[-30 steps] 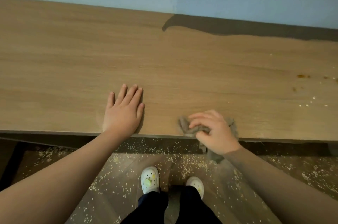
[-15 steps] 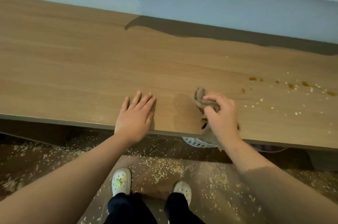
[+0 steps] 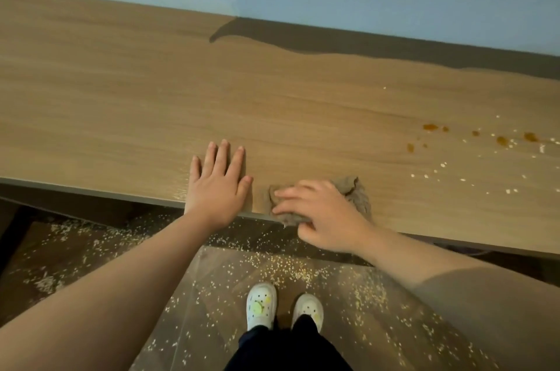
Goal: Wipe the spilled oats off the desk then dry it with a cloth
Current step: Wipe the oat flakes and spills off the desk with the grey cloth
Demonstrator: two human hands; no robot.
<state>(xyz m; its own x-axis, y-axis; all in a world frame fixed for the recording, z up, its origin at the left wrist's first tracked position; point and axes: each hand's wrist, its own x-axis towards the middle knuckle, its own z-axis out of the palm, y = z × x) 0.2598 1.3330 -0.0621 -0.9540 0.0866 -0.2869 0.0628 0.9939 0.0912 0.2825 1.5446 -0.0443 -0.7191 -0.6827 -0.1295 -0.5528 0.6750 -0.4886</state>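
The right hand [image 3: 324, 216], its grip curled over a bunched grey-brown cloth [image 3: 353, 188], had drawn back to the front edge of the bench [image 3: 121, 97] after reaching further in across the wood half a second earlier. A corner of the cloth hung over the lip. The left hand [image 3: 216, 188] had stayed flat on the bench just beside it, fingers straight and slightly spread, holding nothing. The stretch of bench in front of both hands showed no grains, while loose oats [image 3: 442, 164] and several brown spots [image 3: 430, 127] remained well off to the right, untouched by the stroke. Many more oats lay scattered on the floor [image 3: 91, 249] below the edge. The pull toward the edge appeared to be one sweep of the wiping step. The right-hand patch was yet to be cleared, and the drying had not begun.
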